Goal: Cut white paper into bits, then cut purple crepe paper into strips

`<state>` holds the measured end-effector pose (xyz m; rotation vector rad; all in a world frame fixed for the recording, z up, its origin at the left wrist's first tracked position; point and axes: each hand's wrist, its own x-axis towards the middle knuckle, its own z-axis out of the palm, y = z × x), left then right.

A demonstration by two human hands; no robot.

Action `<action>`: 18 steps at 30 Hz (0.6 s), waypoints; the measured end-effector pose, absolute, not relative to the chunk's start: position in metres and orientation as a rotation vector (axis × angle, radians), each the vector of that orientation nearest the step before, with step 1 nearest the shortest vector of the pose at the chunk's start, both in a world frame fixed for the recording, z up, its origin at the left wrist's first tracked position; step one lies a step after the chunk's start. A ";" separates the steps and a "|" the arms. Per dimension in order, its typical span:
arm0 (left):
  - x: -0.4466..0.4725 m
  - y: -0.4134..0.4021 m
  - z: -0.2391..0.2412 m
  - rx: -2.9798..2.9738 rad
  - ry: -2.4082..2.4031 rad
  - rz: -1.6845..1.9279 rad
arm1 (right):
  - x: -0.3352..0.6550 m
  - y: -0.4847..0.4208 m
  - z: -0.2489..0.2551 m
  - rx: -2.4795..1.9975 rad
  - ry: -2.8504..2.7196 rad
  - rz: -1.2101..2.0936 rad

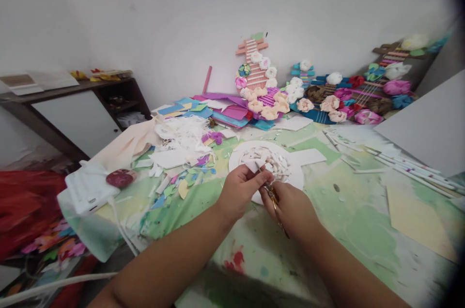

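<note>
My left hand (pixel 237 191) pinches a small piece of white paper (pixel 251 166) between thumb and fingers. Closed around a pair of gold-handled scissors (pixel 274 205) is my right hand (pixel 293 207). The scissor blades point up and away from me, close to the left fingertips and the paper. Whether the blades are apart is hard to make out. Below both hands lies a white round disc (pixel 297 178) with many small white paper cuttings (pixel 279 162) heaped on it. A white paper strip (pixel 308 157) reaches out from the disc's right side.
Tangled white string (pixel 185 133) and coloured scraps (pixel 183 188) lie to the left, near a white device (pixel 89 189) with a cable. Coloured sheets (pixel 228 109) and flower-decorated crafts (pixel 259 80) stand along the wall. Thin white sticks (pixel 410 165) lie at right.
</note>
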<state>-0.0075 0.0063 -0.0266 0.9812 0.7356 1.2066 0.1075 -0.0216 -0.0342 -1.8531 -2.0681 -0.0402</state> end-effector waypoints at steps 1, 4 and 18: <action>-0.008 0.006 -0.027 0.984 0.723 1.205 | 0.108 -0.022 -0.034 -1.834 -2.100 -0.054; -0.008 0.006 -0.027 0.983 0.694 1.202 | 0.110 -0.022 -0.033 -1.774 -2.174 -0.075; -0.014 0.009 -0.027 1.057 0.652 1.186 | 0.116 -0.022 -0.032 -1.724 -2.207 -0.063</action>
